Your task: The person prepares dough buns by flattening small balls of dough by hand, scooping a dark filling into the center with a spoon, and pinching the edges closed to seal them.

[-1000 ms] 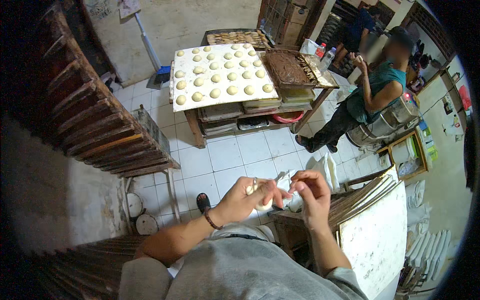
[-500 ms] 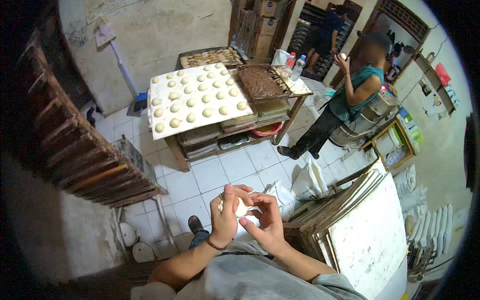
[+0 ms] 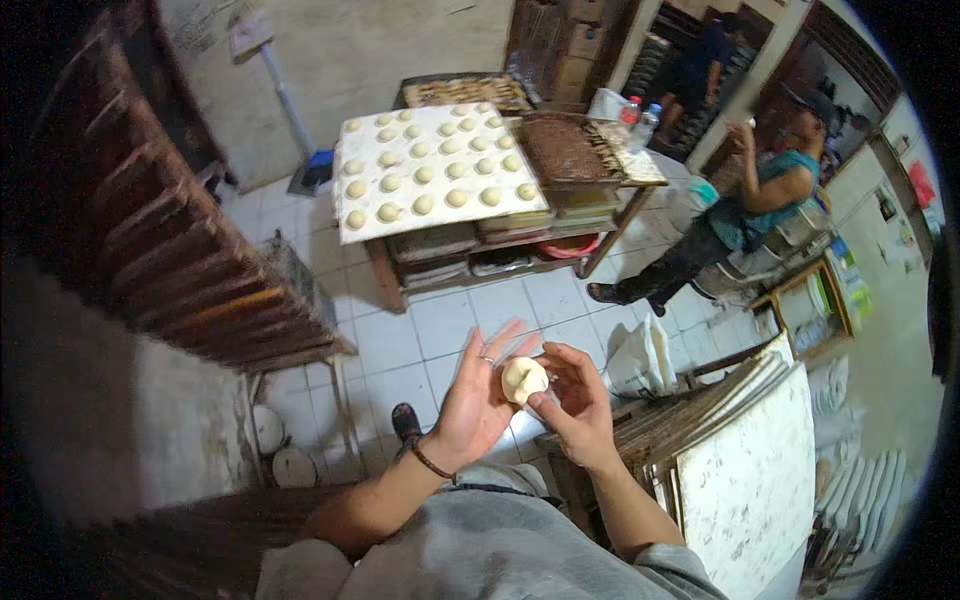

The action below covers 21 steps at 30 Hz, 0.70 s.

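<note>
A pale ball of dough (image 3: 523, 378) with a folded, pinched surface is held in front of my body. My right hand (image 3: 582, 410) grips it between thumb and fingers. My left hand (image 3: 474, 408) lies open against the ball's left side, palm up and fingers stretched out, slightly blurred. Beyond my hands stands a wooden table with a white board (image 3: 440, 222) on it, dotted with rows of round dough balls (image 3: 424, 175).
Right of the board sits a tray of brown filling (image 3: 560, 148). A co-worker (image 3: 775, 195) in a teal top stands at the right, one hand raised. Stacked boards (image 3: 750, 470) lean near my right arm. A wooden rack (image 3: 180, 250) fills the left. White sacks (image 3: 643, 360) rest on the tiles.
My left hand has opened and its fingers have straightened away from the dough. The dough now sits mostly in my right hand, its folded side showing. The view has shifted left.
</note>
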Motion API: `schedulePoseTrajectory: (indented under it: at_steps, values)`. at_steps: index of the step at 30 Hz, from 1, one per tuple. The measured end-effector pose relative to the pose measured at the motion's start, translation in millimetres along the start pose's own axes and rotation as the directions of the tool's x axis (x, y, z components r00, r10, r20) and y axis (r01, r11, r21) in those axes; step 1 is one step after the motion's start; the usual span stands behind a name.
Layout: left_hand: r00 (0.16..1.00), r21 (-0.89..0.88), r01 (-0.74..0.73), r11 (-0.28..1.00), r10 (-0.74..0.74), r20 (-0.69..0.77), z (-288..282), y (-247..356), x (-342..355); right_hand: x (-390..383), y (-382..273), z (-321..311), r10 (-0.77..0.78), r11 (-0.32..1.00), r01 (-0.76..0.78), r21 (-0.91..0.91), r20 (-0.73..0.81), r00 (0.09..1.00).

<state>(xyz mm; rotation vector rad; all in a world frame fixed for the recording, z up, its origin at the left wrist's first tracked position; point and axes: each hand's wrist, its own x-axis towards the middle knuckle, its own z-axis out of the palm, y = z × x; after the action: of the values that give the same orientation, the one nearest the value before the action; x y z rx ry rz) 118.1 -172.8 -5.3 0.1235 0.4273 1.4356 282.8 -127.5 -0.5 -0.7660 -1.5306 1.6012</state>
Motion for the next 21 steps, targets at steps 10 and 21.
schedulePoseTrajectory:
  at_steps: [10, 21]
  values:
    - [0.949, 0.114, -0.253, 0.961, 0.269, -0.161, -39, -14, -15, 26, -29, 23, -0.224, 0.686, 0.408, -0.603, 0.359, 0.906]
    - [0.811, 0.39, -0.457, 0.799, 0.555, -0.187, -52, 50, 12, 99, 16, 74, 0.214, 0.957, -0.194, -0.215, 0.078, 0.974]
